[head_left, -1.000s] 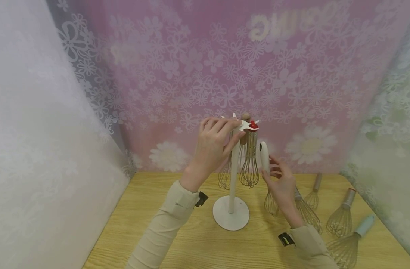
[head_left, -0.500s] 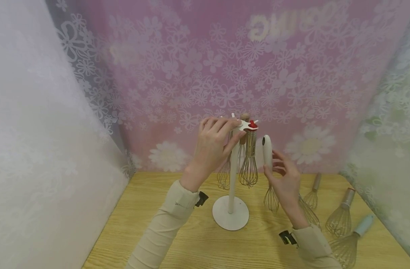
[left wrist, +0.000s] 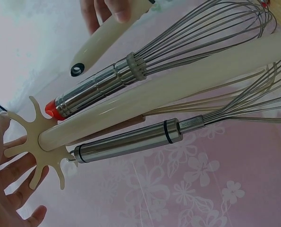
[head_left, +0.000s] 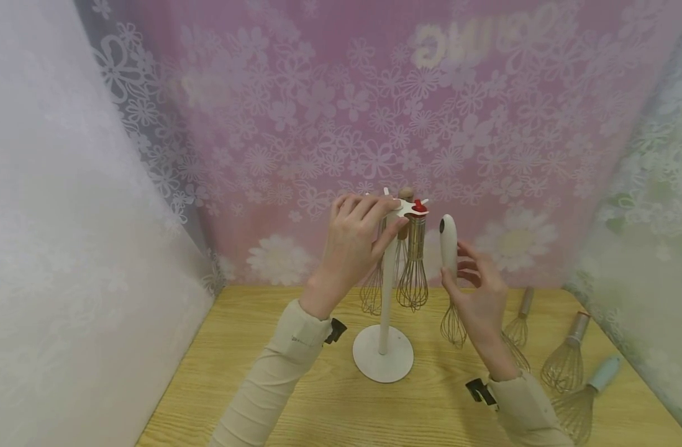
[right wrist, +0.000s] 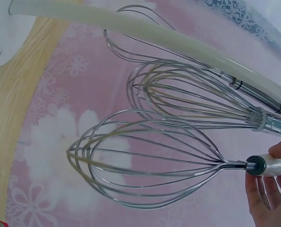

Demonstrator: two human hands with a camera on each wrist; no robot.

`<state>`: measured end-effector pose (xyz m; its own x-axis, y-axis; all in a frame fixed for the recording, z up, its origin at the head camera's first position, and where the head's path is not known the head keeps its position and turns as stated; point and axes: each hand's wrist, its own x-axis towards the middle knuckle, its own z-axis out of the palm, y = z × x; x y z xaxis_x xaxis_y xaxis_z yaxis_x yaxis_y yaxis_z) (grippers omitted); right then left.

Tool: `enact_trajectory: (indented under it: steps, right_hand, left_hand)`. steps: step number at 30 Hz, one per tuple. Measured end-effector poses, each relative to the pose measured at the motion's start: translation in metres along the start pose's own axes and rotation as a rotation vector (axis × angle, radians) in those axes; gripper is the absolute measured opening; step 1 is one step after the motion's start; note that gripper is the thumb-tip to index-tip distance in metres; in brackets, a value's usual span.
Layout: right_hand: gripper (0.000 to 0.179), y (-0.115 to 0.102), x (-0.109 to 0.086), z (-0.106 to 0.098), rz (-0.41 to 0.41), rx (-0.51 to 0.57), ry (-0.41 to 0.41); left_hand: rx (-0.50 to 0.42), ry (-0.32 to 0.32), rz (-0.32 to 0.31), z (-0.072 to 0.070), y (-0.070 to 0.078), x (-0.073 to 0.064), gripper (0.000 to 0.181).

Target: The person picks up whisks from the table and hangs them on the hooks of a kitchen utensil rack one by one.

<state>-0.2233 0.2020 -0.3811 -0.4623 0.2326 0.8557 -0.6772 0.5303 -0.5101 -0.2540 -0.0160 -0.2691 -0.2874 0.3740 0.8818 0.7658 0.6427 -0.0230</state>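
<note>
My left hand (head_left: 354, 239) rests on the star-shaped top of a white whisk stand (head_left: 387, 285), its fingers spread over the prongs in the left wrist view. From the stand hang a steel whisk with a red end (head_left: 415, 261), a wooden-handled whisk (head_left: 405, 195) partly hidden behind it, and an all-steel whisk (left wrist: 126, 142). To the right of the stand, my right hand (head_left: 481, 292) holds a white-handled whisk (head_left: 448, 242) upright, wires down, between thumb and fingers. Its wire head (right wrist: 145, 161) hangs apart from the stand and the other whisks.
On the wooden table (head_left: 296, 397), several whisks lie at the right: a small steel one (head_left: 520, 320), a red-ended one (head_left: 567, 357), a light-blue-handled one (head_left: 589, 394) and one partly behind my right wrist. Flowered cloth walls (head_left: 318, 124) enclose the back and sides.
My right hand has moved up and slightly right with the white-handled whisk, away from the hanging whisks. The left hand stays on the stand's top.
</note>
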Motion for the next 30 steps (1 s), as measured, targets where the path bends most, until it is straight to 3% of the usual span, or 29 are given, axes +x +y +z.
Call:
enact_trajectory:
  steps: [7, 14, 30]
  right_hand:
    - [0.055, -0.036, 0.01, -0.002, -0.039, 0.024, 0.012]
    - [0.061, -0.018, 0.011, -0.002, -0.057, 0.038, 0.003]
    - [0.06, -0.037, 0.019, 0.0, -0.08, -0.009, -0.019]
  left_hand:
    - [-0.005, 0.003, 0.006, -0.001, 0.0, 0.0, 0.027]
    - [0.0, 0.006, 0.003, -0.002, 0.001, 0.0, 0.027]
    - [0.0, -0.013, -0.004, -0.001, 0.001, -0.001, 0.026]
